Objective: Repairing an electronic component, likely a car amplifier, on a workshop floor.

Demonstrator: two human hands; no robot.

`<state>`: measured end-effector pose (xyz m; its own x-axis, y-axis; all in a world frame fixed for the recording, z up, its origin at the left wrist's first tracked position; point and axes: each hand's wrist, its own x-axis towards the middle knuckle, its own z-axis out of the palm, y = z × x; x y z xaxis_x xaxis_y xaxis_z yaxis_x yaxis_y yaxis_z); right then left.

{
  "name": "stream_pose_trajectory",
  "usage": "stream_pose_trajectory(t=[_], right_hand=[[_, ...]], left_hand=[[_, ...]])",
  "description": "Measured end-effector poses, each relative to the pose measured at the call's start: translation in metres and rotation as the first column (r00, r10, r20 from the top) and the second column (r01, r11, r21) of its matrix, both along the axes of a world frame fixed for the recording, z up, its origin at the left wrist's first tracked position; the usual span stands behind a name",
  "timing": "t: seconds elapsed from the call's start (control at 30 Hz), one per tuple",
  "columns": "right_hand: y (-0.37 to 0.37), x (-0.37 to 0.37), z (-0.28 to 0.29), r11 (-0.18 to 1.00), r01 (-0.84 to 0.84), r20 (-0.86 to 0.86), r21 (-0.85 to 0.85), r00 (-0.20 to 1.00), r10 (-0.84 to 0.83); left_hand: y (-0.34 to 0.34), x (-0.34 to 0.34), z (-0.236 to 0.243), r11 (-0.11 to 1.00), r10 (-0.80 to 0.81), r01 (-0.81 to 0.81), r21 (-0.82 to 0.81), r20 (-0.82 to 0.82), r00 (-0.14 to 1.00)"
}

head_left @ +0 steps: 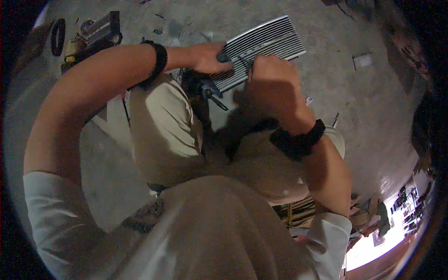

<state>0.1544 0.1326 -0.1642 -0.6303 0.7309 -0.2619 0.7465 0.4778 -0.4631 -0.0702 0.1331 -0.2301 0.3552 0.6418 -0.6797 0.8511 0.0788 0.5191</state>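
A slatted silver grille lies in front of me. My left hand is at its left part, fingers closed on a small dark piece against the slats. My right hand is in a fist beside it, over the grille's lower edge, around a small dark tool that I cannot make out clearly. A dark tool with a looped end lies below the grille, between my knees. My right hand's shadowed underside is hidden.
A black ring and dark equipment with yellow parts lie upper left on the concrete floor. A wrench end, a thin tool and a pale flat piece are at right. Bundled material is behind my right thigh.
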Motion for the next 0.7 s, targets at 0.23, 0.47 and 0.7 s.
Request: stream_pose_trajectory(t=[0.23, 0.47, 0.7], right_hand=[[-0.023, -0.004, -0.024, 0.932, 0.028, -0.074, 0.362, 0.997, -0.001], [-0.024, -0.008, -0.015, 0.931, 0.048, -0.094, 0.362, 0.995, -0.015], [0.006, -0.020, 0.009, 0.993, 0.096, 0.158, -0.063, 0.984, -0.085]], left_hand=[[0.024, 0.019, -0.002, 0.971, -0.068, 0.039, -0.237, -0.115, 0.991], [-0.015, 0.046, -0.016, 0.955, 0.271, -0.239, 0.174, -0.193, 0.943], [-0.040, 0.050, -0.031, 0.802, 0.510, -0.434, 0.409, -0.091, 0.856]])
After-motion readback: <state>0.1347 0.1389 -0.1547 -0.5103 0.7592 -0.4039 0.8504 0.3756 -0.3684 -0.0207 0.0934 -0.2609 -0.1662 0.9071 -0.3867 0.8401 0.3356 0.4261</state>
